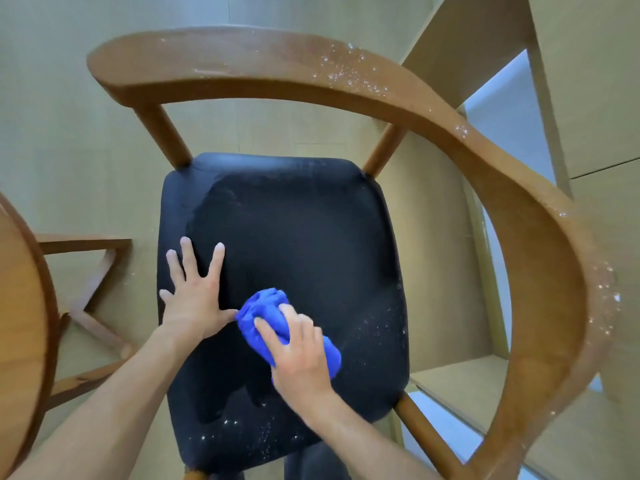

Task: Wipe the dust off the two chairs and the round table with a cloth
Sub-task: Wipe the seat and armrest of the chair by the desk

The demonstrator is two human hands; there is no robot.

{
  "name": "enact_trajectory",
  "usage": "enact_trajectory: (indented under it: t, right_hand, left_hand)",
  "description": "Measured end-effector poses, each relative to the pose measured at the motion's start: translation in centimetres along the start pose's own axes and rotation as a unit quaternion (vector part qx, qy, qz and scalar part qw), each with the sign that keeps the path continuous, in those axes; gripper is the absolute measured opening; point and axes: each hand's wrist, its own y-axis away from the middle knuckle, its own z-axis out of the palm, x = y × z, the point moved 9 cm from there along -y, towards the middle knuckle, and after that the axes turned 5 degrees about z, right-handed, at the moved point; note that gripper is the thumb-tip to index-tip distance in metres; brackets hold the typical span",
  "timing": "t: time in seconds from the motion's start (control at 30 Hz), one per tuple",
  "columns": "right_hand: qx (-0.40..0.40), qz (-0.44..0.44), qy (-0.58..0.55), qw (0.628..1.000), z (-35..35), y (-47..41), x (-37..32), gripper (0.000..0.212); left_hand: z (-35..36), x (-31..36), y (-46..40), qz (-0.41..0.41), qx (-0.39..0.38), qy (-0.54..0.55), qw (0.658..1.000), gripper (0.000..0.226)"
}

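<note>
Right hand (300, 355) — fingers curled over bunched blue cloth (266, 313), pressing it onto black seat (294, 230) | left hand (195, 299) — flat, fingers splayed on seat, thumb touching cloth | white dust specks on chair backrest (346, 74) | round desk (20, 306) edge at left

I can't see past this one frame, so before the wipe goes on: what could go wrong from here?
1. The backrest rail above the seat carries white dust; wiping it after the seat would likely drop dust back onto cleaned upholstery.
2. The right hand holds the cloth bunched, so little cloth touches the seat and specks near the front edge may be missed.
3. The left hand presses flat on the seat and may smear dust.
</note>
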Motion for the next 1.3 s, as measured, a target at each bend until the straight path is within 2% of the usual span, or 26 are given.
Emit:
enact_trajectory:
  t: [0.1, 0.17, 0.23, 0.33, 0.37, 0.4, 0.47, 0.5, 0.53, 0.57, 0.7, 0.87, 0.93, 1.0, 1.07, 1.1, 1.2, 1.23, 1.3]
  right_hand:
    - [-0.054, -0.126, 0.042, 0.99, 1.3, 1.4, -0.3, 0.057]
    - [-0.076, -0.148, 0.064, 0.984, 0.8, 0.1, 2.9, 0.078]
    - [-0.047, -0.067, 0.067, 0.994, -1.5, -1.7, 8.1, 0.074]
    - [0.027, 0.153, 0.038, 0.987, -5.1, -2.1, 17.2, 0.063]
    - [0.037, 0.254, 0.011, 0.966, -5.6, -1.0, 19.9, 0.059]
    - [0.05, 0.371, -0.035, 0.927, -5.8, 0.7, 22.4, 0.053]
    - [0.071, 0.596, -0.126, 0.79, -5.1, 5.6, 25.7, 0.045]
    - [0.061, 0.658, -0.15, 0.736, -4.4, 7.3, 26.0, 0.044]
    - [0.047, 0.678, -0.157, 0.717, -3.9, 7.8, 25.9, 0.044]
    - [0.042, 0.675, -0.161, 0.719, -3.9, 7.3, 25.7, 0.044]
    - [0.054, 0.629, -0.131, 0.764, -4.9, 0.3, 24.9, 0.049]
    - [0.082, 0.493, -0.121, 0.858, -6.2, -9.9, 21.5, 0.053]
    - [0.078, 0.445, -0.092, 0.887, -6.1, -10.2, 20.1, 0.055]
    - [0.107, 0.433, -0.081, 0.892, -6.6, -7.7, 19.7, 0.055]
    - [0.109, 0.483, -0.073, 0.866, -6.4, -2.9, 20.5, 0.054]
    - [0.087, 0.535, -0.078, 0.837, -6.1, 0.0, 21.2, 0.053]
    - [0.034, 0.694, -0.139, 0.706, -4.4, 7.2, 22.6, 0.05]
    - [0.032, 0.718, -0.152, 0.679, -4.1, 7.6, 22.7, 0.049]
    - [0.032, 0.723, -0.146, 0.674, -4.1, 5.4, 22.9, 0.048]
  left_hand:
    - [-0.1, 0.1, 0.0, 0.001, 0.003, -0.002, 1.0, 0.121]
    - [-0.2, 0.0, 0.0, -0.001, 0.003, 0.0, 1.0, 0.122]
    - [-0.2, 0.1, 0.1, -0.002, -0.002, 0.0, 1.0, 0.122]
    - [-0.2, 0.2, 0.0, 0.0, -0.001, 0.0, 1.0, 0.121]
    - [-0.2, 0.1, 0.0, 0.0, -0.001, -0.001, 1.0, 0.121]
    - [-0.2, 0.1, 0.0, 0.0, 0.0, -0.001, 1.0, 0.121]
    - [-0.2, 0.2, 0.0, 0.001, 0.002, 0.001, 1.0, 0.121]
    - [-0.3, 0.2, 0.0, 0.001, 0.004, 0.002, 1.0, 0.121]
    - [-0.3, 0.2, 0.0, 0.001, 0.004, 0.001, 1.0, 0.121]
    - [-0.2, 0.3, 0.0, 0.002, 0.004, -0.001, 1.0, 0.12]
    - [-0.1, 0.4, -0.1, 0.001, -0.001, -0.009, 1.0, 0.12]
    - [0.1, 0.4, -0.2, -0.001, -0.004, -0.014, 1.0, 0.12]
    - [0.0, 0.3, -0.2, -0.001, -0.004, -0.014, 1.0, 0.12]
    - [-0.1, 0.4, -0.2, 0.002, -0.003, -0.009, 1.0, 0.121]
    - [-0.2, 0.4, 0.0, 0.003, -0.001, -0.007, 1.0, 0.12]
    - [-0.2, 0.4, 0.0, 0.005, -0.002, -0.008, 1.0, 0.12]
    - [-0.1, 0.3, -0.1, 0.007, -0.003, -0.005, 1.0, 0.12]
    - [0.0, 0.3, -0.2, 0.007, -0.002, -0.006, 1.0, 0.12]
    - [0.1, 0.3, -0.3, 0.008, 0.001, -0.011, 1.0, 0.12]
